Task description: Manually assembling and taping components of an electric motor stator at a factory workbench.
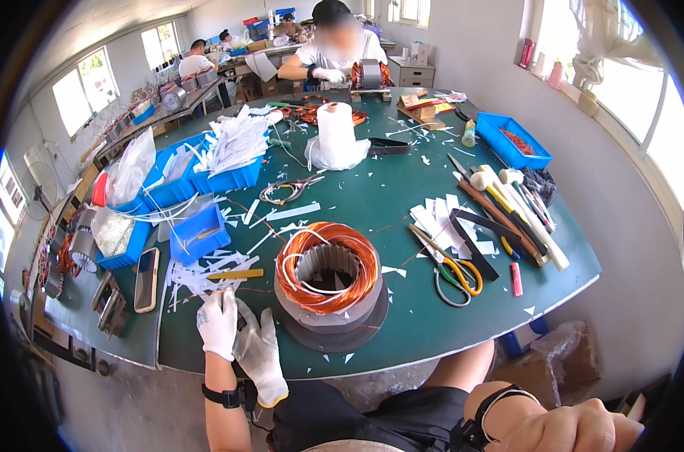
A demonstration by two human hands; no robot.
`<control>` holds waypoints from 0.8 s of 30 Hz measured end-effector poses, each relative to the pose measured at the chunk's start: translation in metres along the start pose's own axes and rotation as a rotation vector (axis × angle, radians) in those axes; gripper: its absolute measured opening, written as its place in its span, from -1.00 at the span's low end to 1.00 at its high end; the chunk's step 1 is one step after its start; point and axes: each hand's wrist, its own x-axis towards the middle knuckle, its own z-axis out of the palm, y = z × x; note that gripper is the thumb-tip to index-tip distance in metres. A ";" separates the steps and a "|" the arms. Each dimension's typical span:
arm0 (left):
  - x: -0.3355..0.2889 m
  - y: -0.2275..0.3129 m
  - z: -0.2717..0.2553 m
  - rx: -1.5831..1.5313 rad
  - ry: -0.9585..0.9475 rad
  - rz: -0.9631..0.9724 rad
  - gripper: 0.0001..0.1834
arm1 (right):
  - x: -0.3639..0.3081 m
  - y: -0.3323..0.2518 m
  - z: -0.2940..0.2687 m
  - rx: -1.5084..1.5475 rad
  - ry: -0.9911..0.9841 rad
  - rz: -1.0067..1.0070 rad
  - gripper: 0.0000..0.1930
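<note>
My left hand [219, 325] wears a white glove and rests at the near edge of the green table [402, 331]. It grips a second, loose white glove [260, 358] that hangs over that edge beside it. Just to the right stands a motor stator [327, 270] with orange copper windings and white leads, sitting on a dark round disc [357, 335]. My right hand [575, 429] is bare, with a black wristband, and curls into a fist low at the right, away from the table.
Scissors [455, 277], a red marker [516, 279], white paper strips and mallets [511, 203] lie to the right. Blue bins [198, 235], a phone [146, 279] and a yellow stick [236, 275] are on the left. A white thread spool [336, 129] stands mid-table. A person [334, 56] works opposite.
</note>
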 end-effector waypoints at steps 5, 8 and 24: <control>0.004 -0.004 0.002 0.016 0.038 0.063 -0.60 | 0.006 0.010 -0.015 0.203 -0.232 -0.019 -0.88; 0.004 0.007 -0.004 0.012 -0.015 -0.005 -0.59 | -0.002 0.009 -0.026 0.251 -0.166 0.155 -0.89; -0.006 0.005 -0.014 -0.002 -0.005 0.033 -0.60 | 0.032 0.024 0.027 -0.159 0.034 0.165 -0.76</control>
